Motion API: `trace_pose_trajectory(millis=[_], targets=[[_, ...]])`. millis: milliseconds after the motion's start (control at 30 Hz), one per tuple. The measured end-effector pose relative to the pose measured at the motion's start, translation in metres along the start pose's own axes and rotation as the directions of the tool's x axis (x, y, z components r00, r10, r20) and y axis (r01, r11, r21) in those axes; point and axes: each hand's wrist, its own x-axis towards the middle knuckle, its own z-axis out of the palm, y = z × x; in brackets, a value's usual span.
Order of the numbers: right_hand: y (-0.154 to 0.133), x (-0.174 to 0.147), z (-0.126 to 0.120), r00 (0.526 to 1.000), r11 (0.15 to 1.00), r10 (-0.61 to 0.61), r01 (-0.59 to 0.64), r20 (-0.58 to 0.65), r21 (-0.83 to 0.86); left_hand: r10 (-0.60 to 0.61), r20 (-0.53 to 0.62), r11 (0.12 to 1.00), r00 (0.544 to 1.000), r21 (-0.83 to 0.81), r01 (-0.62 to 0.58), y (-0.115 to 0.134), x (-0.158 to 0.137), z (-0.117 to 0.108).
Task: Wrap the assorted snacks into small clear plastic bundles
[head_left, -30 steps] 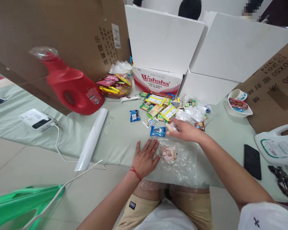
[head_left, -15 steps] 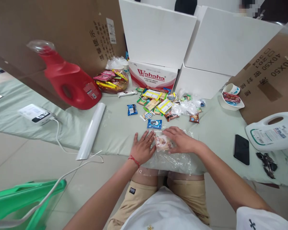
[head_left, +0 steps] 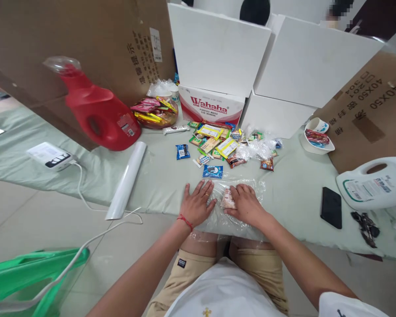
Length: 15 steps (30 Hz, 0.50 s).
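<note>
My left hand [head_left: 197,204] lies flat with fingers spread on the left edge of a clear plastic bag [head_left: 218,222] near the table's front edge. My right hand [head_left: 247,204] is curled over the right part of a small pink-and-white snack packet [head_left: 227,199], fingers on top and thumb along its near side. The packet lies on the clear bag, its right part hidden under my fingers. Just beyond my hands is a blue snack packet [head_left: 213,171]. Another dark blue packet [head_left: 182,152] lies farther left.
Behind, a pile of snack packets [head_left: 210,131] and crumpled clear bags [head_left: 259,147] lies before a Wahaha carton [head_left: 211,105]. A red jug [head_left: 97,110], white roll [head_left: 127,180] and white device [head_left: 49,156] are left. A phone [head_left: 331,208] and white jug [head_left: 376,182] are right.
My right hand has moved down over the pink-and-white packet, its fingers closing in. The packet has shifted slightly right, away from my left hand, which stays in place.
</note>
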Motion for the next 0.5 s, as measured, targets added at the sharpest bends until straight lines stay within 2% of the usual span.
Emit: trace_pose_trajectory(millis=[133,233,300,367,433,500], targets=[[0.026,0.005,-0.002,0.983,0.984,0.037,-0.004,-0.179,0.180,0.013,-0.017,1.000,1.000,-0.021,-0.013,-0.006,-0.004,-0.003],[0.060,0.018,-0.009,0.955,0.967,0.150,-0.088,-0.257,0.238,-0.022,-0.136,0.998,0.990,-0.069,0.013,-0.013,-0.008,-0.012],[0.078,0.030,-0.011,0.961,0.967,0.185,-0.141,-0.204,0.213,-0.068,-0.257,0.994,0.964,-0.105,0.043,-0.015,-0.004,-0.023],[0.089,0.042,-0.011,0.978,0.970,0.177,-0.154,-0.111,0.187,-0.066,-0.318,0.992,0.946,-0.123,0.028,-0.012,0.013,-0.034],[0.092,0.052,-0.011,0.988,0.975,0.151,-0.144,-0.026,0.169,0.024,-0.267,0.993,0.963,-0.107,-0.055,-0.005,0.041,-0.042],[0.092,0.060,-0.014,0.994,0.982,0.108,-0.111,0.030,0.156,0.147,-0.132,0.985,0.980,-0.072,-0.158,0.003,0.075,-0.043]])
